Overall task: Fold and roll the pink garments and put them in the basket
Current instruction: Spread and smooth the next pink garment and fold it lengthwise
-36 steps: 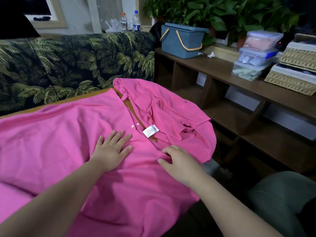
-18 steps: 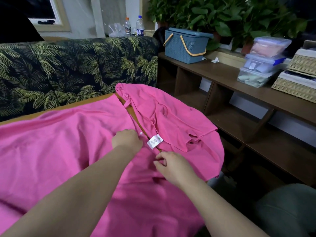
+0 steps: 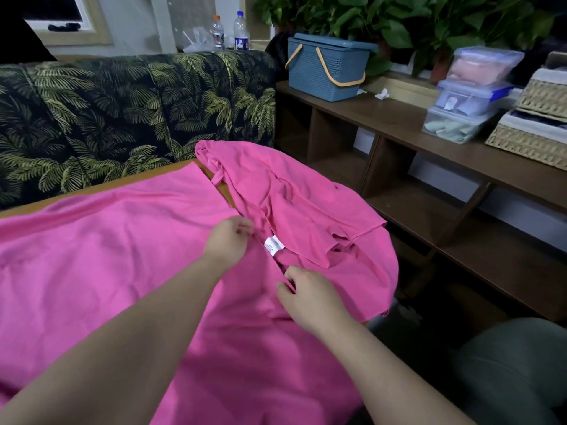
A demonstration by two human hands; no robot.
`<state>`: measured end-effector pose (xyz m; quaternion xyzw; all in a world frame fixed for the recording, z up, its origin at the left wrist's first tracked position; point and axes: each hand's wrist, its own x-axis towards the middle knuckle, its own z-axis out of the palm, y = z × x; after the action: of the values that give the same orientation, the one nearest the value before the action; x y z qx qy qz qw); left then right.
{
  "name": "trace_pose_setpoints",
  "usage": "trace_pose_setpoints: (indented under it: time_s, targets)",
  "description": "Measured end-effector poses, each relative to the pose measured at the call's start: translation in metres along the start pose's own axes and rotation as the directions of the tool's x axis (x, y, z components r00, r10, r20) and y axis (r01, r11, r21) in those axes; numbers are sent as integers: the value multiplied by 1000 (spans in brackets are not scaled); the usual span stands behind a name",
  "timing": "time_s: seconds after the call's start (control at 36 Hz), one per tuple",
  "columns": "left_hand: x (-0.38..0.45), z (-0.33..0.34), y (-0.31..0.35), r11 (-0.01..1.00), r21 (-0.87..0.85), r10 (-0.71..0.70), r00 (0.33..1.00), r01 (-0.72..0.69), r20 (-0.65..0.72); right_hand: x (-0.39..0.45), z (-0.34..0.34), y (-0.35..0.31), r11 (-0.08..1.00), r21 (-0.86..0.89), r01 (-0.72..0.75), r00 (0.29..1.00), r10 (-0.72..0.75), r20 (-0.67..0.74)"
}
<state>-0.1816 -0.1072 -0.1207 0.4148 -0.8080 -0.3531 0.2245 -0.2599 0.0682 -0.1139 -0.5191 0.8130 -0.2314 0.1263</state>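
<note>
Light: dim | Sofa (image 3: 129, 111): palm-leaf print, behind table (image 3: 101, 187) | Window (image 3: 52, 16): dark, upper left | Shelf (image 3: 429, 139): brown wood, right | Plants (image 3: 399, 23): leafy, behind shelf

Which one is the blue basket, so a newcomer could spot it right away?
Look along the long brown wooden shelf on the right, to its far end next to the palm-print sofa. The blue basket sits there in front of the leafy plants. Unlike the clear boxes and tan wicker baskets, it is blue latticed plastic with tan handles.

Pink garment (image 3: 122, 271): spread flat, wrinkled, beneath both hands; white label (image 3: 274, 246) just right of left hand. Blue lidded basket (image 3: 328, 72): upright, far beyond hands.
</note>
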Motion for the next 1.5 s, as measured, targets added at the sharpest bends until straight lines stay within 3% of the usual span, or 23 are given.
trace_pose_setpoints:
  time_s: [0.06, 0.14, 0.25, 0.39, 0.47, 0.64, 0.75, 0.83, 0.92, 1.03, 1.08, 1.25, 1.5]
  targets:
    - [-2, -4, -8, 996, 37, 79, 996, -78, -51, 1, 0, 0, 1000, 20, -6, 1000, 6, -4]
    - [-7, -3, -20, 949, 278, 176, 982, -149, -73, 1, -1, 2, 998, 65, -3, 1000, 4, -22]
    - [-15, 4, -27, 843, 536, 5, 996, -53, 91, -2, -2, 7, 986, 163, 16, 998, -7, -55]
    - [-15, 2, -25, 760, 645, -53, 982, -78, 181, -27, -18, 18, 927, 375, -9, 1000, 20, -24]
    - [-15, 3, -24, 733, 675, -59, 980, -86, 189, -51, -27, 32, 891, 450, -66, 998, 51, 45]
    - [-19, 2, -16, 705, 707, -116, 977, -45, 177, -90, -27, 61, 950, 309, -47, 997, 26, 72]
    - [-39, 11, -2, 739, 673, -73, 992, -17, 105, -108, -22, 77, 980, 192, -56, 998, 56, 6]
    - [-64, 19, 6, 806, 591, -52, 991, -34, 127, -115, -19, 86, 980, 180, -83, 996, 87, -17]
    - [-88, 22, 11, 842, 533, -23, 983, -79, 181, -120, -16, 91, 950, 288, -119, 991, 129, -15]
    - [-110, 22, 12, 849, 514, -6, 969, -126, 247, -129, -20, 88, 789, 589, -172, 972, 235, -31]
    - [-114, 20, 10, 834, 532, -9, 960, -148, 281, -133, -23, 88, 730, 659, -180, 958, 283, -52]
    - [-114, 19, 15, 788, 597, -55, 949, -149, 310, -134, -31, 89, 702, 669, -244, 942, 335, -7]
    - [-115, 18, 22, 760, 630, -94, 932, -160, 350, -127, -30, 83, 648, 629, -430, 863, 500, 76]
